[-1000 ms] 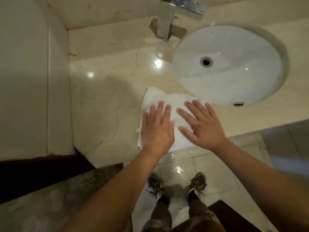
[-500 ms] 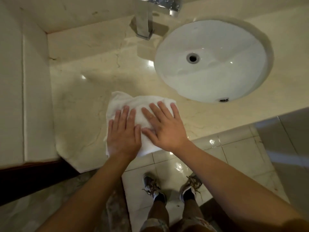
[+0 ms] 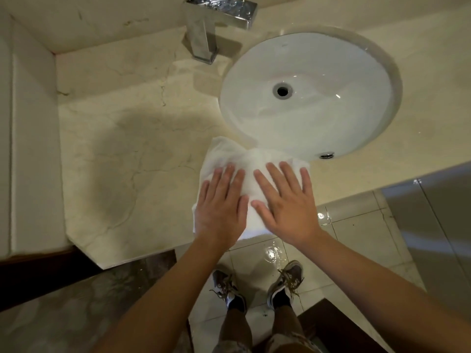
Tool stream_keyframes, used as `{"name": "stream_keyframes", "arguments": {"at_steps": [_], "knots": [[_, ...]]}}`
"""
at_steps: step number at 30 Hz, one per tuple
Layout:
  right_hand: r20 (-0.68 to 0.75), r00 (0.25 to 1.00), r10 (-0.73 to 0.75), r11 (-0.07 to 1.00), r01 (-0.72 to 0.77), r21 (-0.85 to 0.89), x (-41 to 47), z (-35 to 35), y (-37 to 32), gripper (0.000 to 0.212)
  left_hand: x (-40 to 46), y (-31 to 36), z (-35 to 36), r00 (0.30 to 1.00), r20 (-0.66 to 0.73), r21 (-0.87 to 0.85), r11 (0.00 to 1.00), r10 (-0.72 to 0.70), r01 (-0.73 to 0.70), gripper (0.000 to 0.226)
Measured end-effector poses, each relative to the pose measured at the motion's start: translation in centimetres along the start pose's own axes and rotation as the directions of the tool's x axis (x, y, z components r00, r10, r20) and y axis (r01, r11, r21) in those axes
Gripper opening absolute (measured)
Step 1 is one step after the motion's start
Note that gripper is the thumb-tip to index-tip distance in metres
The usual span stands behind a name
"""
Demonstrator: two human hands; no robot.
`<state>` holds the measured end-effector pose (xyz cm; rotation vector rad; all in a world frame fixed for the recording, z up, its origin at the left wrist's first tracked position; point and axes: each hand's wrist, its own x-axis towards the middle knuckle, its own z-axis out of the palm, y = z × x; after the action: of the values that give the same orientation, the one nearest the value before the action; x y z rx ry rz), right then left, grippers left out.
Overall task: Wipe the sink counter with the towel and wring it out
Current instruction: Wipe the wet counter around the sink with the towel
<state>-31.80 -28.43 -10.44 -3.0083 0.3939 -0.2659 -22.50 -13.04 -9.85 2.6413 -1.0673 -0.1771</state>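
Note:
A white folded towel [image 3: 229, 156] lies on the beige marble counter [image 3: 132, 159], at the front edge and just touching the rim of the round white sink [image 3: 305, 98]. My left hand [image 3: 221, 207] presses flat on the towel's left half with straight fingers. My right hand [image 3: 285, 202] presses flat on its right half, fingers spread. Most of the towel's near part is hidden under both palms.
A square chrome tap [image 3: 204, 34] stands behind the sink's left side. The counter meets a wall [image 3: 30, 123] on the left and a backsplash [image 3: 114, 21] behind. Below the front edge are a glossy tiled floor [image 3: 356, 230] and my shoes [image 3: 285, 284].
Both hands slid the towel left along the counter's front, then back to the right, so it now sits against the sink's rim again.

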Motion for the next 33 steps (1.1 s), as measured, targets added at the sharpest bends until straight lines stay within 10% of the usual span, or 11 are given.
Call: {"name": "stream_keyframes", "arguments": {"at_steps": [14,24,33], "knots": [[0.007,0.982,-0.187,0.978,0.185,0.095,3.9,1.0,-1.3,0.060,0.0,-2.3,-0.4,0.983,0.001,0.034,0.982,-0.186,0.185,0.061],[0.012,1.000,-0.007,1.000,0.007,-0.026,-2.2,-1.6,10.1,0.059,3.2,9.4,2.7,0.997,0.082,-0.007,1.000,0.005,-0.005,0.061],[0.101,0.989,-0.105,0.990,0.094,0.103,-1.5,-1.1,2.7,0.074,-1.1,2.2,0.9,0.997,0.071,0.013,1.000,-0.008,0.007,0.061]]}}
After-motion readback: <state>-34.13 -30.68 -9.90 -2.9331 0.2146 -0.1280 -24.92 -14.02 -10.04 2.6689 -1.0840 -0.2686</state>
